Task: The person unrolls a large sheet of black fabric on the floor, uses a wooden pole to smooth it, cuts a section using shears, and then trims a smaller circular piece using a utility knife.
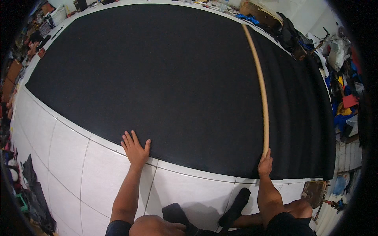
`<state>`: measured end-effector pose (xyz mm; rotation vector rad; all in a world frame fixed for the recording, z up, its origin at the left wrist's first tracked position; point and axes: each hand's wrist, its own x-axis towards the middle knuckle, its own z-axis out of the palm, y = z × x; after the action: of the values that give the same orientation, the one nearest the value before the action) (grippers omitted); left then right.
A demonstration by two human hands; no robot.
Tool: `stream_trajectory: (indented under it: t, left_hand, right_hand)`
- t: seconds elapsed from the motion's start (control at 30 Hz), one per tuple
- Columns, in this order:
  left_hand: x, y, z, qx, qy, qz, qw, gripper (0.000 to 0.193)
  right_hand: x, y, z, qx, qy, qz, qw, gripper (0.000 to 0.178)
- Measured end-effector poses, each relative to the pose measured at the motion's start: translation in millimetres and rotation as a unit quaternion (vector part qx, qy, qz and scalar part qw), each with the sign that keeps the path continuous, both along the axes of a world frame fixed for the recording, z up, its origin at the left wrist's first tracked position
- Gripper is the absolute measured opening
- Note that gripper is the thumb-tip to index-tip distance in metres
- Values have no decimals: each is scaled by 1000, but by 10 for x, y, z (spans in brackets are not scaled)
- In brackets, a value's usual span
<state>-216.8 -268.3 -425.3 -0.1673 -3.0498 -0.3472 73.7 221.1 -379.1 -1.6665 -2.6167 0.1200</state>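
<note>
- Head view: a broad, matt black sheet (157, 86), flexible-looking and perhaps rubber or fabric, spreads ahead of the person, mostly flat and plain, with soft parallel ridges in its right-hand part.
- White tiled floor (106, 169) lies beneath it and shows in front of its near edge, with dark grout lines.
- A long, slender, pale tan pole, apparently wooden (263, 90), lies on the sheet right of its middle. Its long axis runs away from the person, from the near edge almost to the far one, leaning slightly left at the far end; the ridges run roughly alongside, to its right. It looks smooth and even; its curve may be lens bend.
- The right hand (265, 165) is the nearer, wrapped around the pole's near end.
- The left hand (136, 153) holds nothing: fingers spread wide, palm down at the sheet's near edge, well left of the pole.
</note>
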Motion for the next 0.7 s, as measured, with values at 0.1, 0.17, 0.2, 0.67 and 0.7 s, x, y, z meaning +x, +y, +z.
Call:
stream_trajectory:
  t: [0.1,0.17,0.2,0.67,0.7]
  left_hand:
    - [196,-69,-4,29,-11,11,999,83]
    - [314,-197,-45,51,8,-16,999,81]
    - [326,-237,-38,63,20,-29,997,80]
    - [-863,-1857,43,253,143,188,938,31]
    - [-1015,-2110,40,159,161,246,942,37]
  right_hand:
    - [-112,113,-133,10,51,-5,999,53]
    - [-475,-32,-106,8,59,2,998,52]
    - [-675,-115,-72,8,65,6,998,51]
    - [-3120,-2872,-1,-50,23,541,839,53]
    - [-3019,-3041,-38,-72,14,567,821,54]
